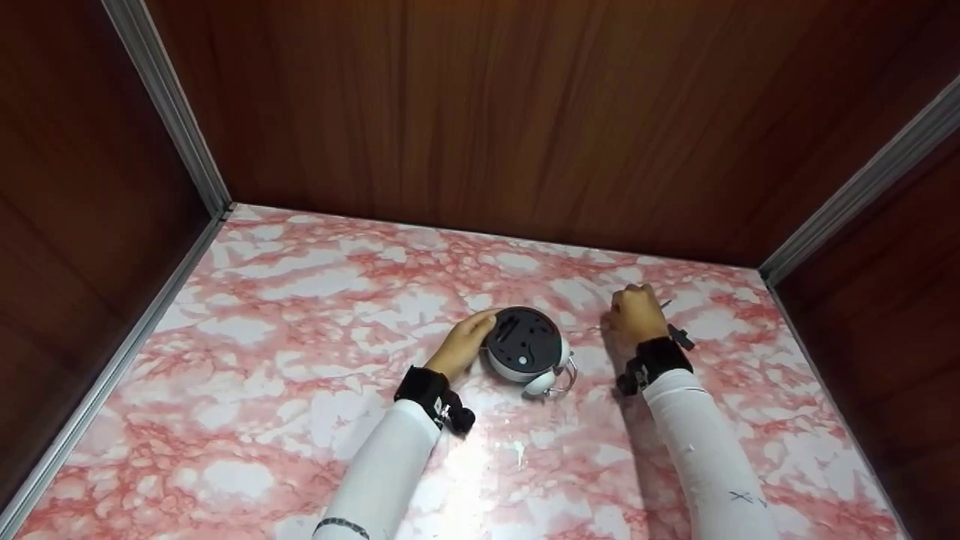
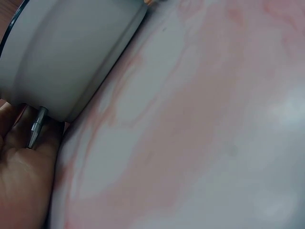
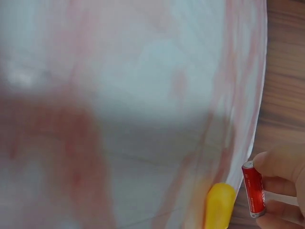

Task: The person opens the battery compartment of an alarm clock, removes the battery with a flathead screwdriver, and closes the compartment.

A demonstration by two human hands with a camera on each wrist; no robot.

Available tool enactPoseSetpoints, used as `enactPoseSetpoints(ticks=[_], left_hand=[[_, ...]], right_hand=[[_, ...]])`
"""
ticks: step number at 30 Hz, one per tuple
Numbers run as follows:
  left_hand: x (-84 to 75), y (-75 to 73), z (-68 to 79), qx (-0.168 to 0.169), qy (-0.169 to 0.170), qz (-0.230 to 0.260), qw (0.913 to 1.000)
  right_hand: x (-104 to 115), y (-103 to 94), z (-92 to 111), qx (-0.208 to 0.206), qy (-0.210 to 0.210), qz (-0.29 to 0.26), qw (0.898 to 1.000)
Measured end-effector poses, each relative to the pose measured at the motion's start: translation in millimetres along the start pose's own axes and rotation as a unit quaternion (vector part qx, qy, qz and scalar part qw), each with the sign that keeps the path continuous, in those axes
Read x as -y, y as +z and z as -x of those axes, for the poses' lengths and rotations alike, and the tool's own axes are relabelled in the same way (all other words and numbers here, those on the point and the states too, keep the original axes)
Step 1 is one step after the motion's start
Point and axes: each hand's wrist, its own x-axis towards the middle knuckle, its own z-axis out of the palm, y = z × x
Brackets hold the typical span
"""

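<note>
A round twin-bell alarm clock (image 1: 523, 341) has its black back turned up, its bells and wire handle toward the lower right. My left hand (image 1: 461, 345) grips its left side, the thumb on the rim. In the left wrist view, the clock's pale side (image 2: 71, 52) stands close over the table and a metal foot (image 2: 37, 128) points toward the palm. To the right of the clock, my right hand (image 1: 637, 313) is low over the table. Its thumb and fingers pinch a red battery (image 3: 254, 189), seen in the right wrist view.
A yellow rounded end of an object (image 3: 220, 207) lies beside the battery in the right wrist view. The red-and-white marbled table (image 1: 247, 397) is bounded by brown wood-grain panels (image 1: 480, 120) at the back and both sides, with grey metal strips (image 1: 176, 127) at the corners.
</note>
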Motion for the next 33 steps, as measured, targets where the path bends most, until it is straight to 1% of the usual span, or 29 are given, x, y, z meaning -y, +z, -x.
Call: enactPoseSetpoints(ticks=[4, 8, 12, 15, 19, 22, 26, 29, 33], left_hand=[[-0.2, 0.4, 0.3, 0.007, 0.006, 0.006, 0.9999], [-0.8, 0.4, -1.1, 0.01, 0.015, 0.009, 0.9998], [-1.8, 0.0, -1.7, 0.004, 0.006, -0.003, 1.0], [-2.1, -0.1, -1.1, 0.004, -0.002, -0.005, 1.0], [-1.6, -0.2, -0.3, 0.01, 0.003, -0.003, 0.9999], [-1.3, -0.2, -0.2, 0.011, 0.004, 0.0, 0.9999], [-1.8, -0.2, -0.4, 0.003, -0.003, 0.0, 1.0], [-2.0, -0.3, -0.5, -0.004, -0.009, -0.004, 0.9999], [-1.7, -0.3, -0.2, -0.003, -0.009, -0.005, 0.9999]], right_hand=[[-3.2, 3.3, 2.1, 0.0, -0.005, 0.015, 1.0], [-4.1, 5.2, 3.3, -0.001, 0.003, 0.018, 1.0], [-5.2, 6.2, 3.3, -0.005, 0.009, 0.017, 1.0], [-6.6, 7.6, 3.2, -0.007, 0.006, 0.012, 1.0], [-7.8, 8.7, 4.9, -0.009, 0.01, -0.004, 1.0], [-8.1, 8.8, 7.0, -0.005, 0.021, -0.024, 0.999], [-7.4, 9.2, 8.3, 0.006, 0.038, -0.044, 0.998], [-6.0, 9.5, 8.3, 0.012, 0.044, -0.046, 0.998], [-4.7, 10.1, 8.4, 0.019, 0.048, -0.043, 0.998]])
